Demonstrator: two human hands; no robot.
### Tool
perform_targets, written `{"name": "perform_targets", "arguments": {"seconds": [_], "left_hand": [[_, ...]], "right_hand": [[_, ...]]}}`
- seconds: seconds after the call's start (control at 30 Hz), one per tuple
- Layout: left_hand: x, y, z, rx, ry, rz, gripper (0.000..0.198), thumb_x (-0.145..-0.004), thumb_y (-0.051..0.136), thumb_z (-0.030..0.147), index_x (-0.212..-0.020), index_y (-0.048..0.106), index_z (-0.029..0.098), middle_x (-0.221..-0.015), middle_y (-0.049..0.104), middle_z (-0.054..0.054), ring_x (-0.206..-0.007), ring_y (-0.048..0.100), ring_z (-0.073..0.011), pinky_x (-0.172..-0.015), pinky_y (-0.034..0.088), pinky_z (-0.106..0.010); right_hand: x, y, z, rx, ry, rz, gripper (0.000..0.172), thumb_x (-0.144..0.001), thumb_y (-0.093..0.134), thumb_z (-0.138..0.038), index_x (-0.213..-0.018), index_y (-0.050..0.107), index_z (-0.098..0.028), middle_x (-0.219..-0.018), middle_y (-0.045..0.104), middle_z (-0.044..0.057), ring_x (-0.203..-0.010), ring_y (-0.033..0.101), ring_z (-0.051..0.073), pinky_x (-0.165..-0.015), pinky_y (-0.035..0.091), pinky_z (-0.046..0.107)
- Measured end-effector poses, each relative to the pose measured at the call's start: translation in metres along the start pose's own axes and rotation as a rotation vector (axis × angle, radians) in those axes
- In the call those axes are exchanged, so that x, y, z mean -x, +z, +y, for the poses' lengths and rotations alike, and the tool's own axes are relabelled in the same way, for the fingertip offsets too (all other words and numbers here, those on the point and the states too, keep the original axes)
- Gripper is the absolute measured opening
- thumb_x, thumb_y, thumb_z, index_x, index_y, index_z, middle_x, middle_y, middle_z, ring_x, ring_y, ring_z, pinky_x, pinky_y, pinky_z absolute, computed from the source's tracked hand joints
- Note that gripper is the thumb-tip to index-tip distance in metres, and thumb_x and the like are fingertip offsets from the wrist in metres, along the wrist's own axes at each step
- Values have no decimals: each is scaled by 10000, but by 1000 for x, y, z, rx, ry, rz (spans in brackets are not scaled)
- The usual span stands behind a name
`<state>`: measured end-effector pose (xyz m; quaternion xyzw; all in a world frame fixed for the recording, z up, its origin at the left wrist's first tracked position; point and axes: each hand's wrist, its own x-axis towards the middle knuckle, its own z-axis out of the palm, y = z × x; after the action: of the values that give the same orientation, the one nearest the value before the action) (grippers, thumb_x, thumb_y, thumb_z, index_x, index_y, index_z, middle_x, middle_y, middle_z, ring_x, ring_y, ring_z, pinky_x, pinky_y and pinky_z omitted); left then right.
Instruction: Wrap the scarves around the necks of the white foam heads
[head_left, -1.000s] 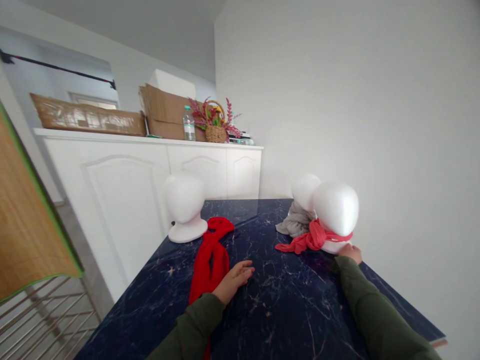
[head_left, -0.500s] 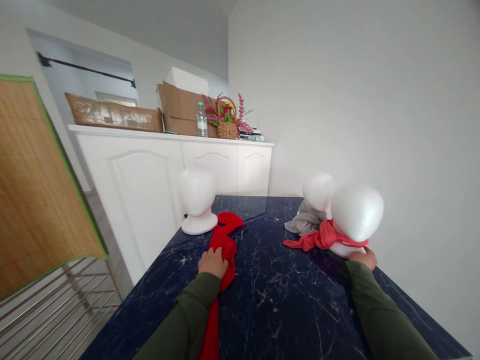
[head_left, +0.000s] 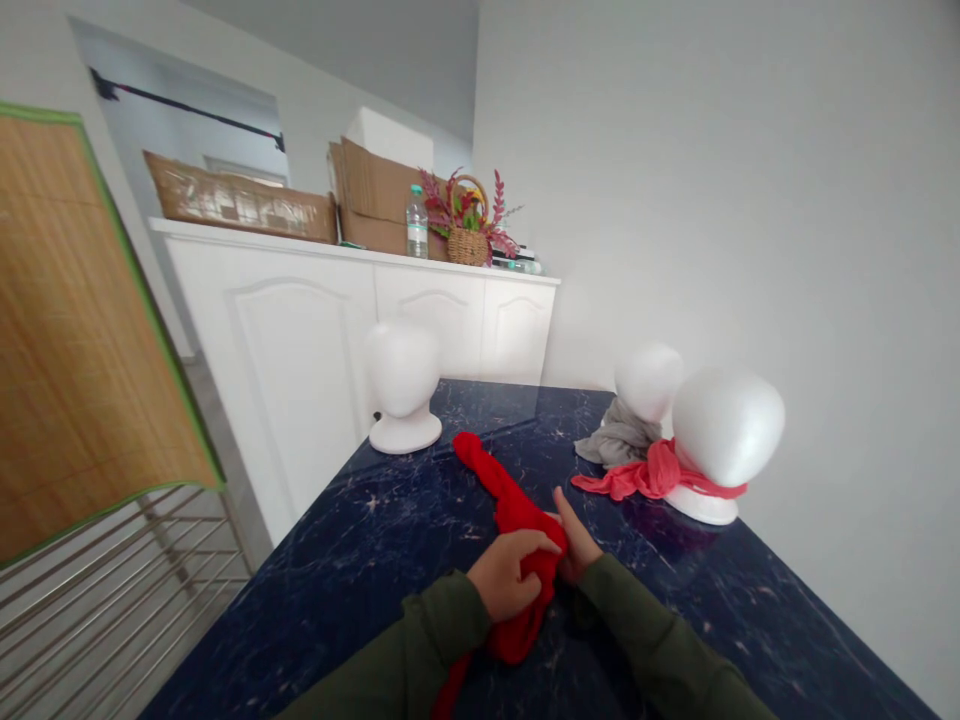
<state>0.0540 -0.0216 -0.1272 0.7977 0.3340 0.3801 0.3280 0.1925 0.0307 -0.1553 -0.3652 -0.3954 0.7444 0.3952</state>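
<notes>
A long red scarf lies on the dark blue marble table, running from the table's middle toward me. My left hand grips the scarf's bunched middle. Against the same bunch, on its right side, rests my right hand with fingers extended. A bare white foam head stands at the far left of the table. At the right, a foam head wears a pink-red scarf, and behind it another foam head wears a grey scarf.
A white cabinet stands behind the table, carrying cardboard boxes, a water bottle and a flower basket. A bamboo mat hangs over a metal rack at the left. A white wall is close on the right.
My right hand left the base of the pink-scarfed head and came over to the red scarf. My left hand closed on the scarf and pulled it toward the table's middle.
</notes>
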Motion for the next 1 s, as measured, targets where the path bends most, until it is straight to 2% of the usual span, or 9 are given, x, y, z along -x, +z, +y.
{"name": "perform_targets", "arguments": {"seconds": [0.1,0.2,0.37,0.5,0.63,0.77,0.83,0.9,1.0], "left_hand": [[9,8,15,-4,39,-153,503,-569,441,61,-1032,578,203,-1029,605,-32,-963,532,-205,-892,373,-292],[11,0,9,-16,51,-110,422,-632,500,171,-1051,551,180,-1010,601,-60,-888,546,-213,-813,412,-311],[-4,-55,-48,-20,-130,458,244,-762,395,311,-876,560,171,-826,606,-58,-742,555,-172,-723,424,-294],[-10,-105,-94,-22,-369,783,252,-680,501,373,-828,550,175,-853,602,-62,-809,551,-200,-782,405,-320],[-10,-101,-98,-50,-340,572,322,-682,516,375,-925,555,167,-903,613,-73,-798,552,-193,-752,414,-313],[-13,-51,-75,-229,-119,62,473,-668,566,360,-1109,511,200,-1016,595,-80,-797,542,-200,-792,387,-339],[-18,-31,-68,-258,-46,-72,411,-630,609,310,-1027,571,209,-1005,593,-78,-865,526,-219,-838,359,-347],[-24,-25,-69,-198,-99,-35,177,-603,621,237,-777,634,202,-864,611,-63,-850,525,-212,-842,358,-332],[-30,-45,-86,-91,-260,225,44,-603,589,176,-565,570,189,-691,570,-36,-772,524,-187,-827,374,-325]], "right_hand": [[0,21,2,-65,182,-211,400,-723,494,-501,-879,585,-145,-681,623,32,-738,596,194,-673,452,329],[-1,16,6,-77,222,-254,328,-716,535,-452,-815,610,-148,-610,611,15,-622,589,175,-615,449,300],[-9,-3,6,-227,105,7,264,-733,536,-388,-855,592,-162,-561,599,-9,-375,452,83,-422,361,205],[-10,-3,-3,-309,8,130,285,-768,466,-416,-857,587,-174,-618,628,8,-427,515,111,-491,422,246],[-10,1,-7,-366,-103,144,272,-780,442,-381,-848,602,-171,-887,650,57,-802,606,158,-763,449,299],[-14,-2,-5,-304,-94,105,276,-765,459,-381,-839,608,-161,-885,650,80,-897,585,188,-828,422,346],[-15,-3,-5,-287,-79,115,288,-773,443,-393,-799,607,-157,-824,655,84,-866,593,196,-811,428,362],[-13,-3,-7,-296,-82,179,305,-790,422,-389,-731,599,-147,-734,651,76,-792,605,178,-787,439,331],[-7,-5,-17,-269,-192,282,304,-795,433,-379,-669,572,-141,-566,589,29,-594,581,128,-691,466,268]]}}
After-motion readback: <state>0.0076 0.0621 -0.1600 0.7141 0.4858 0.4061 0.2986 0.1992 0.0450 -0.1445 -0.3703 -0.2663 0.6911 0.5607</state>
